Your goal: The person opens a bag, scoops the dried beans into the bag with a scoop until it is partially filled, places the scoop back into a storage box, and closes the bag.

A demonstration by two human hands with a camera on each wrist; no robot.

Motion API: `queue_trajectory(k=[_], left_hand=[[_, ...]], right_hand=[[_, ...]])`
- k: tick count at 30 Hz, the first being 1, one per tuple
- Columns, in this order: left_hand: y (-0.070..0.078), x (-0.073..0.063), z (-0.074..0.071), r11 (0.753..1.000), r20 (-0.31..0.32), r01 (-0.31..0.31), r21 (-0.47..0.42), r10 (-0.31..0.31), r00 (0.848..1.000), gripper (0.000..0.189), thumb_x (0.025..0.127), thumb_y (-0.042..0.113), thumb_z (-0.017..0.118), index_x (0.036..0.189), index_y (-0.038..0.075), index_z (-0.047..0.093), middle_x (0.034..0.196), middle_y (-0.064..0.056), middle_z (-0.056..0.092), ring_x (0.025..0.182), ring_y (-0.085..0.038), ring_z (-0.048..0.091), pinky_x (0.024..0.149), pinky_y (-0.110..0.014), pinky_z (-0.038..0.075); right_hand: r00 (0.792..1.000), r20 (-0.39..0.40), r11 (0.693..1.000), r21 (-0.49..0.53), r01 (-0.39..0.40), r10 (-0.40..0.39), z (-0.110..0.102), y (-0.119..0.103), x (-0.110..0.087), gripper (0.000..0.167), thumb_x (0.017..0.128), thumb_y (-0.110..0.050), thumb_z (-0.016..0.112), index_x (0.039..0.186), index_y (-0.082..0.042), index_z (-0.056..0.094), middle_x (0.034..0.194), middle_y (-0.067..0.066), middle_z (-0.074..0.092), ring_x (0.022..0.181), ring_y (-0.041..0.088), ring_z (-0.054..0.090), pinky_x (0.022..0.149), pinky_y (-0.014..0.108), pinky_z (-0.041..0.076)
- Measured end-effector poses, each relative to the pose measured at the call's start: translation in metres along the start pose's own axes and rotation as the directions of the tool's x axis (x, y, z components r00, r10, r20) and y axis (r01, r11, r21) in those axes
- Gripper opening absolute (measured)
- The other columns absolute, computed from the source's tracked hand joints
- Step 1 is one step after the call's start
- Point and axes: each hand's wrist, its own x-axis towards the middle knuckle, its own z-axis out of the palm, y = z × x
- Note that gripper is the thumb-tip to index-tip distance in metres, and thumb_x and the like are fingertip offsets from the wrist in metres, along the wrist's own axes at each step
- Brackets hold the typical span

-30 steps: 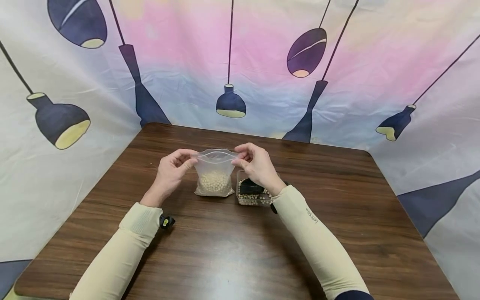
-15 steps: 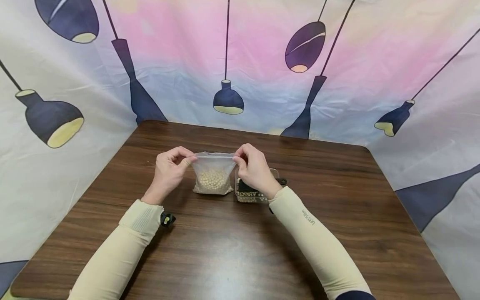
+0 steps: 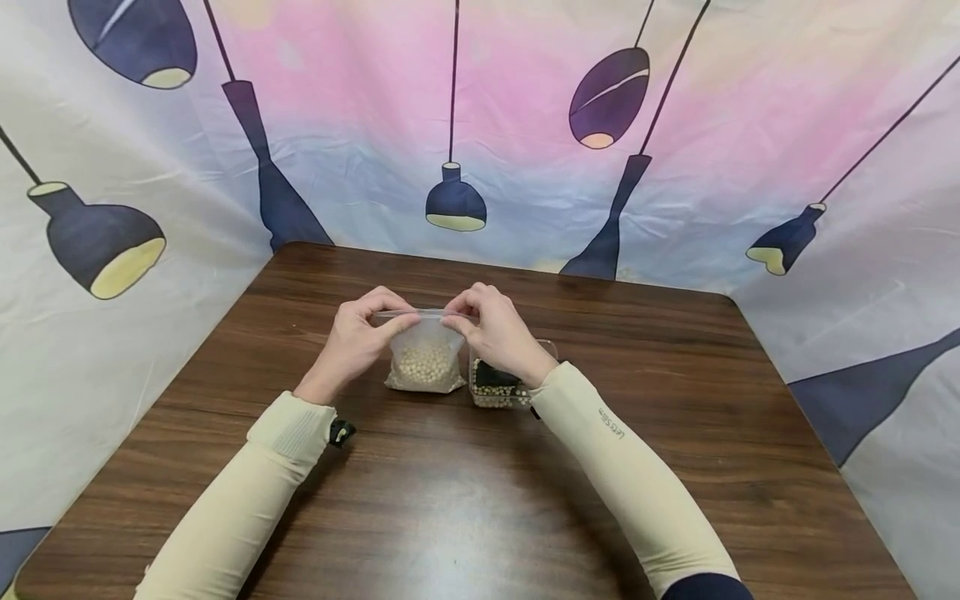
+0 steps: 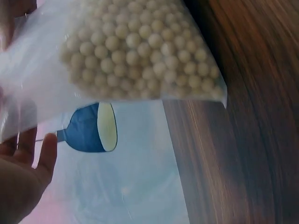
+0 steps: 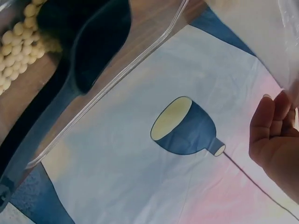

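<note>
A clear zip-lock bag [image 3: 426,360] stands upright on the table, its lower part filled with round beige soybeans [image 4: 133,56]. My left hand [image 3: 358,340] pinches the bag's zip edge left of the middle, thumb in front. Close by, my right hand [image 3: 501,332] pinches the same edge right of the middle. Between the two thumbs only a short stretch of the zip shows. Right of the bag, partly under my right hand, is a clear plastic box [image 3: 495,403] with soybeans. In it lies a black scoop [image 5: 103,44], its handle reaching over the rim.
The dark wooden table [image 3: 675,450] runs back to a hanging cloth [image 3: 360,142] printed with lamps. Cloth also hangs at the left and right sides. The box stands almost against the bag.
The bag's gaping mouth has drawn into a straight line. Both hands have since moved inward along the zip edge, closer together. Bag and box stay in place.
</note>
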Motion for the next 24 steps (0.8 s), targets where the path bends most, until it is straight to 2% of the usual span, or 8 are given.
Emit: queue_trajectory(k=[2, 5, 9, 12, 14, 17, 20, 24], left_hand=[[-0.010, 0.003, 0.004, 0.999, -0.032, -0.042, 0.027, 0.042, 0.999, 0.008, 0.087, 0.010, 0.074, 0.089, 0.003, 0.073, 0.089, -0.007, 0.067, 0.086, -0.014, 0.062, 0.073, -0.023, 0.050], [-0.026, 0.006, 0.008, 0.994, -0.081, -0.083, 0.071, 0.089, 0.993, 0.004, 0.085, 0.010, 0.075, 0.083, 0.008, 0.073, 0.085, -0.001, 0.067, 0.082, -0.010, 0.061, 0.069, -0.020, 0.049], [-0.030, 0.006, 0.014, 0.984, -0.136, -0.127, 0.124, 0.143, 0.980, 0.007, 0.085, 0.007, 0.075, 0.079, 0.010, 0.071, 0.083, 0.001, 0.066, 0.079, -0.010, 0.061, 0.065, -0.019, 0.047], [-0.030, 0.003, 0.013, 0.981, -0.121, -0.140, 0.132, 0.156, 0.980, 0.006, 0.085, 0.006, 0.074, 0.083, 0.012, 0.072, 0.085, 0.001, 0.065, 0.081, -0.010, 0.060, 0.064, -0.020, 0.047], [-0.029, 0.003, 0.011, 0.984, -0.085, -0.137, 0.117, 0.147, 0.986, 0.007, 0.085, 0.007, 0.075, 0.090, 0.012, 0.072, 0.091, 0.001, 0.066, 0.086, -0.010, 0.061, 0.065, -0.021, 0.049], [-0.023, 0.005, 0.008, 0.991, -0.033, -0.121, 0.059, 0.123, 0.992, 0.021, 0.085, 0.004, 0.073, 0.105, 0.008, 0.069, 0.097, -0.004, 0.067, 0.091, -0.013, 0.063, 0.071, -0.022, 0.052], [-0.008, 0.007, 0.007, 0.992, -0.027, -0.124, 0.020, 0.125, 0.992, 0.032, 0.085, -0.004, 0.071, 0.115, 0.001, 0.064, 0.096, -0.014, 0.069, 0.088, -0.021, 0.065, 0.074, -0.023, 0.053], [0.012, 0.003, 0.009, 0.990, -0.050, -0.132, 0.042, 0.134, 0.990, 0.032, 0.083, -0.009, 0.070, 0.114, -0.004, 0.062, 0.090, -0.019, 0.068, 0.083, -0.028, 0.066, 0.071, -0.023, 0.053]], right_hand=[[1.000, -0.009, 1.000, -0.001, -0.016, 0.016, 0.003, -0.002, 0.001, 0.006, 0.092, -0.019, 0.068, 0.091, -0.013, 0.069, 0.088, -0.003, 0.056, 0.081, 0.014, 0.047, 0.072, 0.029, 0.043], [0.999, -0.033, 0.999, -0.035, -0.041, 0.040, 0.007, -0.007, 0.003, 0.007, 0.093, -0.014, 0.067, 0.086, -0.013, 0.066, 0.087, -0.003, 0.057, 0.080, 0.014, 0.047, 0.073, 0.030, 0.043], [0.997, -0.047, 0.995, -0.077, -0.063, 0.060, 0.009, -0.010, 0.003, 0.009, 0.093, -0.012, 0.066, 0.083, -0.014, 0.065, 0.086, -0.004, 0.057, 0.081, 0.014, 0.047, 0.081, 0.033, 0.040], [0.998, -0.012, 0.991, -0.117, -0.061, 0.060, 0.006, -0.013, 0.004, 0.004, 0.092, -0.017, 0.068, 0.090, -0.014, 0.069, 0.087, -0.005, 0.057, 0.083, 0.014, 0.046, 0.082, 0.032, 0.038], [0.999, 0.017, 0.988, -0.153, -0.038, 0.042, 0.004, -0.015, 0.006, 0.012, 0.091, -0.024, 0.070, 0.098, -0.014, 0.071, 0.089, -0.005, 0.056, 0.084, 0.014, 0.044, 0.078, 0.032, 0.037], [0.999, 0.049, 0.978, -0.210, 0.002, 0.009, 0.004, -0.018, 0.010, 0.020, 0.091, -0.031, 0.069, 0.104, -0.016, 0.072, 0.092, -0.006, 0.056, 0.086, 0.013, 0.043, 0.077, 0.033, 0.033], [0.999, 0.041, 0.967, -0.253, 0.010, 0.000, 0.008, -0.021, 0.015, 0.012, 0.092, -0.028, 0.068, 0.096, -0.017, 0.072, 0.089, -0.007, 0.058, 0.084, 0.013, 0.045, 0.078, 0.033, 0.034], [0.999, 0.031, 0.948, -0.319, -0.016, 0.028, 0.014, -0.025, 0.019, 0.004, 0.090, -0.015, 0.068, 0.086, -0.016, 0.068, 0.082, -0.006, 0.056, 0.080, 0.015, 0.046, 0.079, 0.034, 0.034]])
